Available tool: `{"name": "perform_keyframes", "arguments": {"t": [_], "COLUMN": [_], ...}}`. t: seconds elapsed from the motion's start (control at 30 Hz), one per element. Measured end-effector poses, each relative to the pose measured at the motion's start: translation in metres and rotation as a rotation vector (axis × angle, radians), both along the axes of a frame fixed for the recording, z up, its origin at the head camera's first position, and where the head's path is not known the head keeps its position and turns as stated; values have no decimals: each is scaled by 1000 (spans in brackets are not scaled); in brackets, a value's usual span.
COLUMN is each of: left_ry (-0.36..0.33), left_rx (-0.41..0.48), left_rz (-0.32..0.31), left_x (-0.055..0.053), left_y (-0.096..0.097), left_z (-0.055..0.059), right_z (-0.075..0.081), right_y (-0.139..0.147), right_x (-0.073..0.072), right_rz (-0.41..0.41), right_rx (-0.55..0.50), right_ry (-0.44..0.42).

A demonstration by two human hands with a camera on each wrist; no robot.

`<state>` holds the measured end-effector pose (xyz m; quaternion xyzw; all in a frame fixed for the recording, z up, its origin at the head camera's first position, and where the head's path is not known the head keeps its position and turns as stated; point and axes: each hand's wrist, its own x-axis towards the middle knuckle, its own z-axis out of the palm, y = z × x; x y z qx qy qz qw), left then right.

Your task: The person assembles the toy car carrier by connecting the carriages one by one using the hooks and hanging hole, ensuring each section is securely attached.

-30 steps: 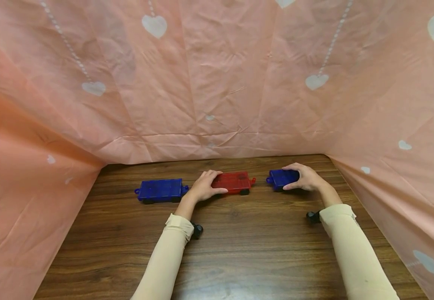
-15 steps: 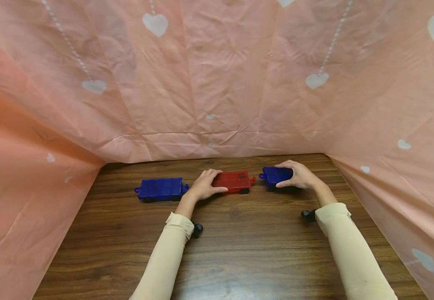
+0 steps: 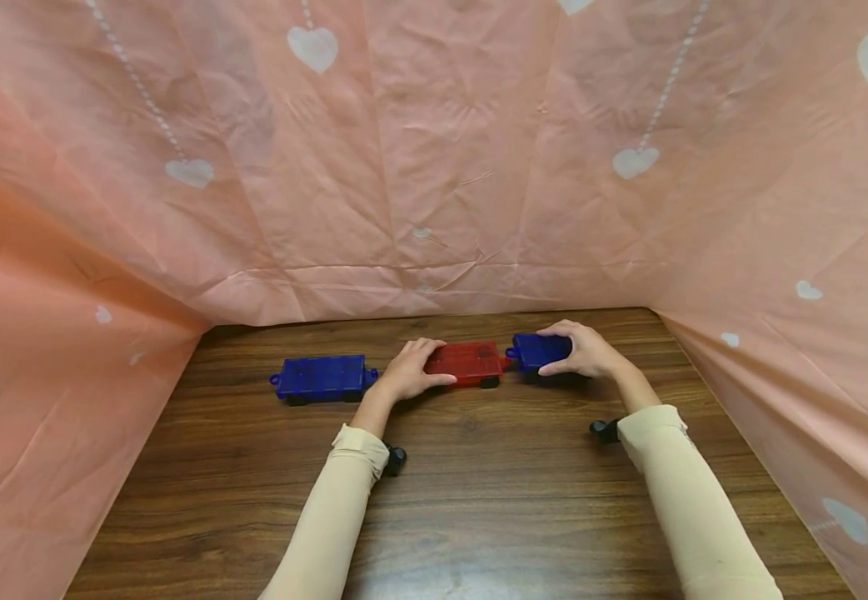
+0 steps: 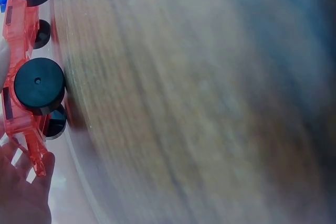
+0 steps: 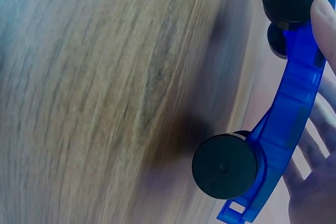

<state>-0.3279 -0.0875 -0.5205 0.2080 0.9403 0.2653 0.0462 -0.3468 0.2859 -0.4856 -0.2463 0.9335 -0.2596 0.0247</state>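
Observation:
Three flat toy train cars of see-through plastic with black wheels lie in a row in the head view. My left hand grips the red toy train car in the middle, thumb along the near side and fingers over the far side. My right hand holds a blue toy train car by its sides, covering its right end. The blue car's ring overlaps the red car's hook in the head view. Another blue toy train car stands at the left, its right end close to my left wrist.
The cars are near the back of a dark wood-grain table. A pink cloth with white hearts hangs behind the table and along both sides. Black wrist cameras sit at both cuffs.
My right hand has moved left with its blue car, bringing the car's ring up to the red car's hook. The left hand, the red car and the left blue car have stayed put.

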Motion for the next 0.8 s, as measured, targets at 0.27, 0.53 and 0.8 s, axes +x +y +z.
{"name": "perform_keyframes", "arguments": {"t": [0.27, 0.53, 0.8], "left_ry": [-7, -10, -19], "left_rx": [-1, 1, 6], "left_rz": [-2, -6, -5], "left_x": [0, 1, 1], "left_y": [0, 0, -1], "left_z": [0, 2, 2], "right_z": [-3, -4, -6], "right_y": [-2, -3, -3], "right_x": [-2, -3, -3], "right_rz": [-6, -5, -12], "right_rx": [-2, 14, 11], "right_ry": [-10, -18, -28]}}
